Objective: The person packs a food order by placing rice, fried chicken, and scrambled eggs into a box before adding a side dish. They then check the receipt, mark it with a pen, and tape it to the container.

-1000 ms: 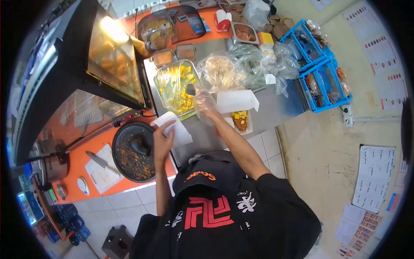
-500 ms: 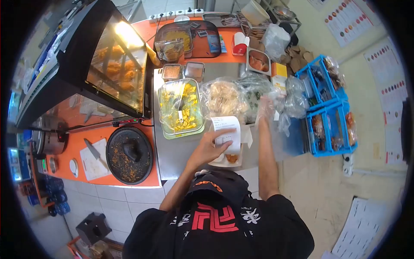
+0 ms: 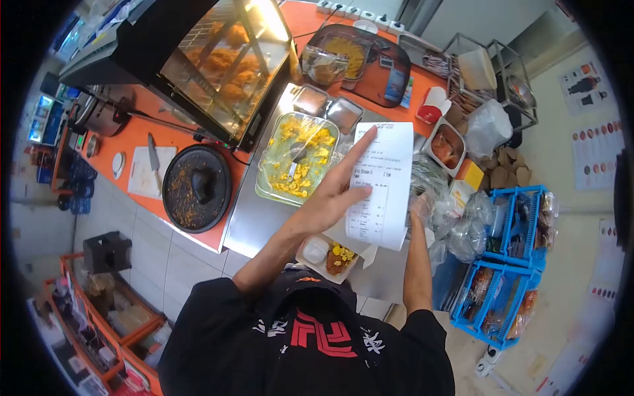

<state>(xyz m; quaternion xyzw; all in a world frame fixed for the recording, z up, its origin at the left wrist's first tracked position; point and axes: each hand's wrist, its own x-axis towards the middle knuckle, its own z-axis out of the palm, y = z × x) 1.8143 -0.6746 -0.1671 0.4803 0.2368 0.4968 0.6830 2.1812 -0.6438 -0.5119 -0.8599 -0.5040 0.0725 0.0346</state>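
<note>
While fingers point(image 3: 357, 152) spread, the left grip point(image 3: 332, 198) holds receipt point(image 3: 388, 178).

the left hand point(image 3: 333, 198) has carried the receipt point(image 3: 388, 178) from beside the tray point(image 3: 269, 191), over the open box point(image 3: 340, 275), and up nearer the camera. the right hand point(image 3: 419, 208) has left the spoon point(image 3: 295, 162), now lying in the tray, and moved across to the plastic bag of greens point(image 3: 428, 170). the box's white mound point(image 3: 316, 251) shows more clearly.
</note>
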